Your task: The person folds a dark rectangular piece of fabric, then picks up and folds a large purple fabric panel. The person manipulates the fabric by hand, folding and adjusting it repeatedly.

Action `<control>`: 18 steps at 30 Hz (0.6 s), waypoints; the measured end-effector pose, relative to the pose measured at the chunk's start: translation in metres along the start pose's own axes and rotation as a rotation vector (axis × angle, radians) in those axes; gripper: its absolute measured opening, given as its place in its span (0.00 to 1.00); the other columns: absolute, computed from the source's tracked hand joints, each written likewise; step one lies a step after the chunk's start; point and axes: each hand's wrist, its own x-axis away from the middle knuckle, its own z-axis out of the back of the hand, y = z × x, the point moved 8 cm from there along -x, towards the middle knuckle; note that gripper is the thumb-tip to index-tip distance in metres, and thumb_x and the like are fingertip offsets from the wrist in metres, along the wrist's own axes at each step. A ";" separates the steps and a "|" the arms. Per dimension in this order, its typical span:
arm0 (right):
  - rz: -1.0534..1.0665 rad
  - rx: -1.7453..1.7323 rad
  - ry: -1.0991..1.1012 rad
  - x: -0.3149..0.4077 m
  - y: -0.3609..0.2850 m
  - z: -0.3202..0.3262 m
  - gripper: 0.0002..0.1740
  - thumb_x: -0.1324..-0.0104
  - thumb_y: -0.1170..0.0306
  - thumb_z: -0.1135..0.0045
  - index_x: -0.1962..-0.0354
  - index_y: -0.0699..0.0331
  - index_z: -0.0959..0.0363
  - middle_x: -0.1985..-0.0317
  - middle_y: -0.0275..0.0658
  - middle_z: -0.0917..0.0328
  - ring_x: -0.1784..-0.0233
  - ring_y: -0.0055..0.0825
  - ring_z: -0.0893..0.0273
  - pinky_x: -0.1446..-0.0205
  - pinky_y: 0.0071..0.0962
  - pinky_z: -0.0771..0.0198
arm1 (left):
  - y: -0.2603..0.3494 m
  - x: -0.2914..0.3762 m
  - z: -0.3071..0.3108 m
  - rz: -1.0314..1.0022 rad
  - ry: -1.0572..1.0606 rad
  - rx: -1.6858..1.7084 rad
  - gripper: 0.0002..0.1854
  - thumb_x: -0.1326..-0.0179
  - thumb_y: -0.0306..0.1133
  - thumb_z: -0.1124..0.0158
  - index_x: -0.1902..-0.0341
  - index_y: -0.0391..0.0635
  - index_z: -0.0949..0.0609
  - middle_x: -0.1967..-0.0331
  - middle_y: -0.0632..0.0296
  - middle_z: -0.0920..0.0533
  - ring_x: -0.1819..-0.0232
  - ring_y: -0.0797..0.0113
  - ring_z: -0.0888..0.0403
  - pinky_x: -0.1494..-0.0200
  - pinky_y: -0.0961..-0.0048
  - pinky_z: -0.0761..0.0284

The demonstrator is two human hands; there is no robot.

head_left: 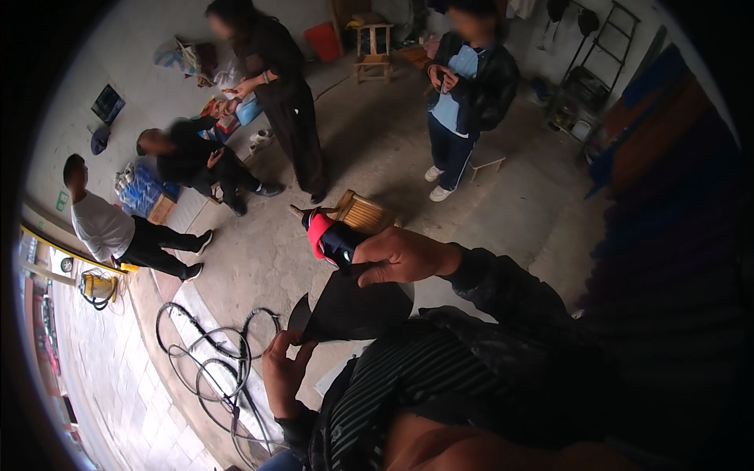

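Between my two hands stretches a thin, flexible black sheet (359, 309), cloth or plastic; I cannot tell which. My left hand (285, 368) pinches its lower left corner between thumb and fingers. At the upper edge, my right hand (406, 256) grips the same sheet, thumb on the near side. One flap of it curls up beside the left fingertips. Just beyond my right hand is a wooden slatted chair (362, 212). A dark item with a red band (321, 235) lies against the chair, partly hidden by that hand.
A tangle of black hose or cable (235, 353) lies on the floor at left. Several people stand or sit beyond, including a person in a light blue shirt (462, 88). A yellow vacuum cleaner (99, 287) stands outside. Dark hanging cloths (660, 176) line the right side.
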 end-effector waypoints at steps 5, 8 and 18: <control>-0.069 -0.031 0.133 -0.005 -0.003 0.010 0.14 0.27 0.65 0.25 0.53 0.65 0.16 0.64 0.42 0.16 0.60 0.33 0.17 0.54 0.34 0.26 | -0.016 -0.008 0.018 -0.073 0.006 0.008 0.15 0.42 0.26 0.16 0.57 0.40 0.16 0.66 0.55 0.13 0.63 0.56 0.13 0.57 0.64 0.18; -0.152 0.020 0.206 -0.002 -0.006 0.014 0.15 0.26 0.68 0.26 0.47 0.66 0.15 0.61 0.39 0.12 0.57 0.26 0.15 0.52 0.30 0.24 | -0.034 -0.014 0.036 -0.047 0.000 0.004 0.14 0.41 0.26 0.16 0.57 0.40 0.15 0.65 0.56 0.13 0.62 0.56 0.12 0.56 0.64 0.18; -0.282 -0.223 0.505 0.024 0.009 0.013 0.17 0.22 0.69 0.29 0.41 0.69 0.16 0.52 0.28 0.12 0.51 0.14 0.19 0.43 0.20 0.24 | -0.085 -0.015 0.069 -0.063 -0.049 0.202 0.12 0.38 0.25 0.18 0.55 0.40 0.13 0.60 0.58 0.09 0.57 0.61 0.09 0.50 0.68 0.16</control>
